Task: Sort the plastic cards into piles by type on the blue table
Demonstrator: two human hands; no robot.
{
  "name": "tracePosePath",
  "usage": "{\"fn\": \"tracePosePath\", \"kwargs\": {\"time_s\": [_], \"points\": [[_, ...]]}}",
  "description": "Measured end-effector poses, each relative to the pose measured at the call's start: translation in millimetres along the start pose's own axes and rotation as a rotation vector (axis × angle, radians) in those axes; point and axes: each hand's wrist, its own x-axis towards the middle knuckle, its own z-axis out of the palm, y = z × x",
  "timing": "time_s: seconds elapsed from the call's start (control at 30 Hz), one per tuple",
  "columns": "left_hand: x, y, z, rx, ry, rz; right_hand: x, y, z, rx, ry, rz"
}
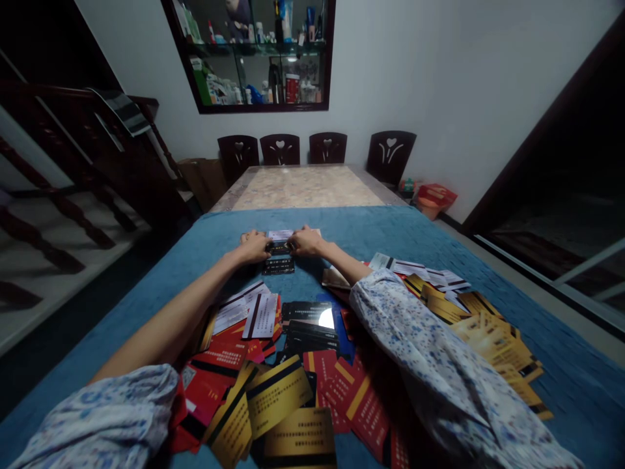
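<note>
Clock centre: middle black card [279, 248], 12 on the far side.
Middle black card: thin, glossy rectangle with pale print, lying on the cloth between the two hands.
Left hand [256, 245]: at 9 o'clock, fingertips at the card's end; whether they pinch, cannot tell.
Right hand [305, 241]: at 3 o'clock, fingers bent over the other end; grip likewise cannot be told.
White card [280, 234]: 12 o'clock, just beyond, printed.
Near black card [278, 266]: 6 o'clock, just beside, lying flat.
Cloth [361, 228]: blue, faintly creased, showing from 9 through 2 o'clock; straight far edge at 12.
Surface [317, 185]: beige, mottled, past the cloth edge.
Black cards [310, 329]: overlapping stack, 5 to 6 o'clock, one reflecting bright light.
Gold cards [280, 394]: 6 o'clock, dark-striped, overlapping red cards [217, 358] at 7.
Gold fan [505, 345]: 4 o'clock, spread outward.
Right sleeve [415, 352]: floral fabric, 4 to 5 o'clock, hiding cards beneath.
Chairs [280, 151]: dark, cut-out backs, 12 o'clock.
</note>
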Motion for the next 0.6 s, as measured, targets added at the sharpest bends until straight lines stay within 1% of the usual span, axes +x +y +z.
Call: {"fn": "tracePosePath", "kwargs": {"time_s": [0.1,0.27,0.4,0.6], "points": [[2.5,-2.0,0.2,0.007,-0.01,0.004,3.1,0.8,0.6,-0.007,-0.016,-0.017],[5.8,-2.6,-1.5,-0.008,-0.031,0.013,4.0,0.8,0.7,0.008,-0.009,0.011],[6.2,-0.7,-3.7,0.022,-0.04,0.015,7.3,0.4,2.3,0.0,-0.019,0.021],[1.6,2.9,-6.3,0.002,-0.006,0.011,10.0,-0.5,2.0,0.008,-0.024,0.005]]}}
